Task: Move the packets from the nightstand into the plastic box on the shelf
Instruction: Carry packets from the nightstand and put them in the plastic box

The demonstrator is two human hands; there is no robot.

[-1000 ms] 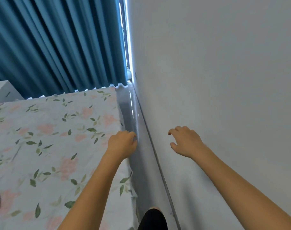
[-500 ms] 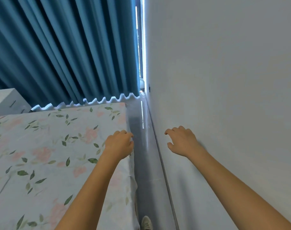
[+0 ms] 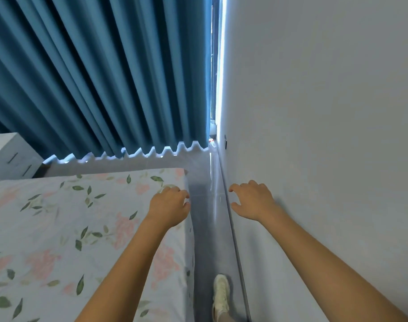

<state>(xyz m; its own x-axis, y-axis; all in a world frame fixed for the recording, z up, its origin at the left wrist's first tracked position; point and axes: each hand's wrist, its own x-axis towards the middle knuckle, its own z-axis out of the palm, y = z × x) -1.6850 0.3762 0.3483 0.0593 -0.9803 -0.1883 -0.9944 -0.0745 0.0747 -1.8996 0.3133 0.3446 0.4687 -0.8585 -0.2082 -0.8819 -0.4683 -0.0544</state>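
A white nightstand (image 3: 11, 155) with two dark drawer handles shows at the far left, past the bed's far corner. No packets, plastic box or shelf are in view. My left hand (image 3: 169, 205) hangs over the bed's right edge with fingers loosely curled, holding nothing. My right hand (image 3: 253, 201) floats in front of the wall, fingers relaxed and slightly bent, also holding nothing.
A bed with a floral sheet (image 3: 70, 228) fills the lower left. A narrow strip of grey floor (image 3: 207, 228) runs between bed and white wall (image 3: 326, 135). Blue curtains (image 3: 105, 77) hang ahead. My white shoe (image 3: 221, 296) is on the floor strip.
The view has advanced along the aisle toward the curtains. The bed's far corner and more of the nightstand have come into sight. Both hands stay raised and hold nothing.
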